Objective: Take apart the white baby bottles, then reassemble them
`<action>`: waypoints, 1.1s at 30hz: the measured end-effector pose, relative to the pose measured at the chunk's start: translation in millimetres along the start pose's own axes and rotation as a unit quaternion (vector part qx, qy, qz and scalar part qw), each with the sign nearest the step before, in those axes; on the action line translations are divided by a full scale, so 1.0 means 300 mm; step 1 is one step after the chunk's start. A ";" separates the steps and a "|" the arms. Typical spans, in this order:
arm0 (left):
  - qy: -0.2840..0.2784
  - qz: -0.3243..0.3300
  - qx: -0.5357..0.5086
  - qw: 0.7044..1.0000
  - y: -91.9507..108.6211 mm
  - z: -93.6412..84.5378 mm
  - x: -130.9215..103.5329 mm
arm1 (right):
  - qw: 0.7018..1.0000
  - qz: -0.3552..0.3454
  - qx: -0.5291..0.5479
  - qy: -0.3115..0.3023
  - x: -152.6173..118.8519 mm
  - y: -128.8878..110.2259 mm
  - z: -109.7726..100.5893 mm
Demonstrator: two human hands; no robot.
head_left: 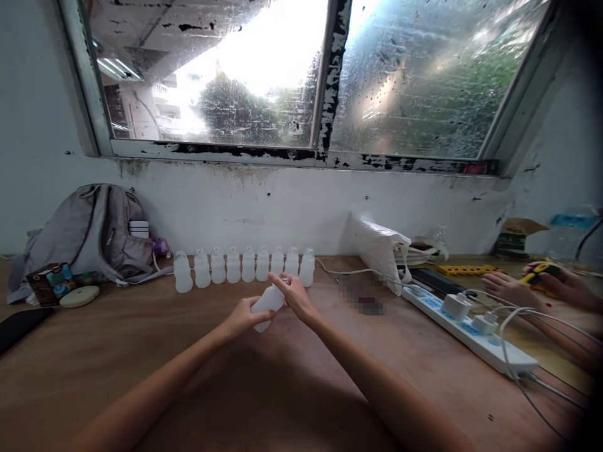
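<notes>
While your left hand (pixel 241 318) grips the tilted bottle (pixel 267 307), your right hand (pixel 296 295) clasps its far end, seemingly working there; the next move needs steadiness.

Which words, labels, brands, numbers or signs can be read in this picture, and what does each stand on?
None can be read.
Box at left: printing too small and blurred.
Power strip: blue patches, any lettering too small.
Dark packet at right: pale marks, too blurred.
Blue label at far right: too blurred.
Held bottle: no lettering visible.
</notes>
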State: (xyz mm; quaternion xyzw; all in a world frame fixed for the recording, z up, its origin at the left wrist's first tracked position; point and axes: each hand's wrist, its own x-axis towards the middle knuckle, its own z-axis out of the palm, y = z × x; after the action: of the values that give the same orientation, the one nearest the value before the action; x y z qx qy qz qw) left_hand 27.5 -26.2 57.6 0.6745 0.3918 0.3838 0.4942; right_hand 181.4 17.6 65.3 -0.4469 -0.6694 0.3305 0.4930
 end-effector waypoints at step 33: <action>-0.160 -0.096 -0.049 0.981 0.056 -0.190 0.034 | 0.980 0.022 0.142 -0.140 0.047 -0.003 -0.103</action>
State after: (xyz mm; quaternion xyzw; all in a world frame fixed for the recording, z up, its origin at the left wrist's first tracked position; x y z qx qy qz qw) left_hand -17.5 0.4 87.4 0.6615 0.3517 0.2399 0.6174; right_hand 209.0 30.5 80.3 -0.3365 -0.6681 0.4918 0.4457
